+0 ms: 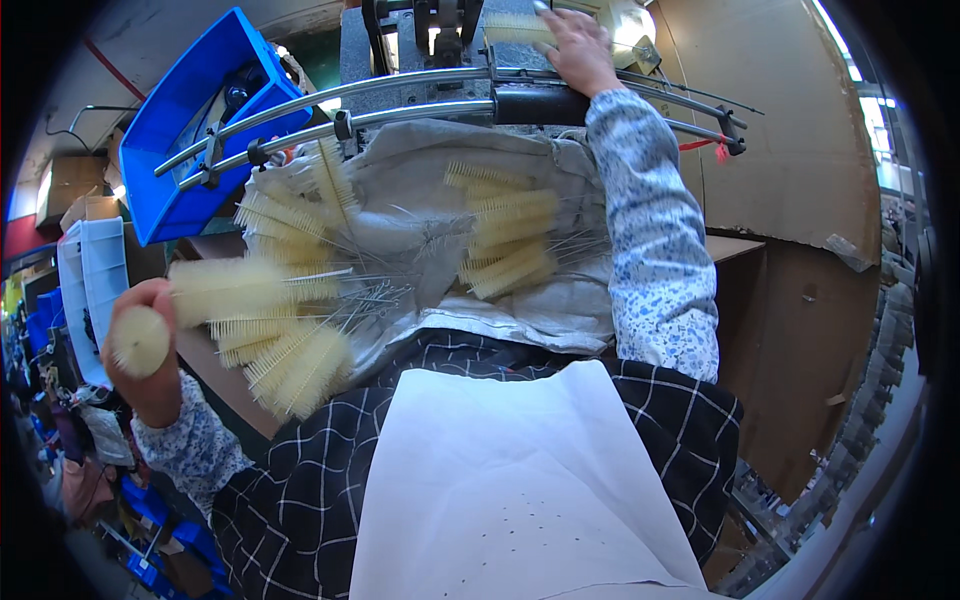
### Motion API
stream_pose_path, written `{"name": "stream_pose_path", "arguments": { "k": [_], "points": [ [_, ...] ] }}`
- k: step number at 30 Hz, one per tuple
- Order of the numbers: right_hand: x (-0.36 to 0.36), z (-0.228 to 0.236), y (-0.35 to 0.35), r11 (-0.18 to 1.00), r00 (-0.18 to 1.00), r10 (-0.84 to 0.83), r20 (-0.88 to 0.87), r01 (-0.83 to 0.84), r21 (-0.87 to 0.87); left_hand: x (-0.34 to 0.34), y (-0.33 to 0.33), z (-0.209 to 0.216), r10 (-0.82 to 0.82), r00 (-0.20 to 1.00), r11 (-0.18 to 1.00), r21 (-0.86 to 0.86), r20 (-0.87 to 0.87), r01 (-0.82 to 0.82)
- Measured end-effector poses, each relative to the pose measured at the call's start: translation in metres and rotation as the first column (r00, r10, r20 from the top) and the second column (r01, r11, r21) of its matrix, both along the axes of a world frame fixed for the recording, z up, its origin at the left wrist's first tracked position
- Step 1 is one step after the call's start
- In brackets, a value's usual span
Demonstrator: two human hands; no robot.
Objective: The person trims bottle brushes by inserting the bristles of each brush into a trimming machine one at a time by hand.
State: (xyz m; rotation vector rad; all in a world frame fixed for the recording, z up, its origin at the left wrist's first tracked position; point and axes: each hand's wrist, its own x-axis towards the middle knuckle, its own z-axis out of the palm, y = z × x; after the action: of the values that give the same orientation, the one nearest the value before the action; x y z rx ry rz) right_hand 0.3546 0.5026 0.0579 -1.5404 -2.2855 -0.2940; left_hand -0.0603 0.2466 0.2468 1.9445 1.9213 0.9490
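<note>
My left hand (150,380) is closed around a pale yellow bottle brush at the far left, with the round bristle end (140,342) facing up. Beside it, another thick brush body (225,288) runs to the right; I cannot tell if it is in the same grip. At the top, my right hand (580,50) reaches over the metal rails, its fingers curled at the end of a yellow bottle brush (515,28) by the machine. Several bottle brushes (295,365) lie piled on the left of a grey cloth (400,170), and more brushes (510,225) lie on its right.
Curved metal rails (390,118) cross in front of the machine (440,40), with a black padded sleeve (540,103). A blue bin (150,165) stands at upper left, a white crate (95,290) below it. Cardboard (780,120) walls the right. White sheet (500,470) covers my lap.
</note>
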Motion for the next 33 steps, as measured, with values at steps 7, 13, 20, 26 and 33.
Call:
{"name": "stream_pose_path", "arguments": {
  "k": [7,13,20,26,33],
  "points": [
    [0.037,-0.006,-0.022,0.940,0.939,-0.335,-0.072,0.329,-0.086,-0.030,0.008,-0.006,-0.003,0.996,0.997,0.074,0.091,-0.004],
    [0.012,-0.006,-0.021,0.960,0.936,-0.268,-0.229,0.240,-0.144,-0.017,0.017,-0.001,-0.048,0.997,0.996,0.074,0.064,0.043],
    [-0.024,-0.005,-0.024,0.961,0.941,-0.268,-0.208,0.247,-0.122,-0.019,0.009,0.007,0.002,0.999,0.996,0.088,0.050,-0.006],
    [-0.058,0.006,-0.028,0.960,0.940,-0.270,-0.208,0.247,-0.133,-0.021,0.008,0.007,0.006,0.998,0.994,0.106,0.070,-0.014],
    [-0.106,0.003,-0.031,0.949,0.929,-0.304,-0.214,0.274,-0.156,-0.009,0.019,-0.001,-0.058,0.993,0.996,0.080,0.098,0.050]
  ]
}}
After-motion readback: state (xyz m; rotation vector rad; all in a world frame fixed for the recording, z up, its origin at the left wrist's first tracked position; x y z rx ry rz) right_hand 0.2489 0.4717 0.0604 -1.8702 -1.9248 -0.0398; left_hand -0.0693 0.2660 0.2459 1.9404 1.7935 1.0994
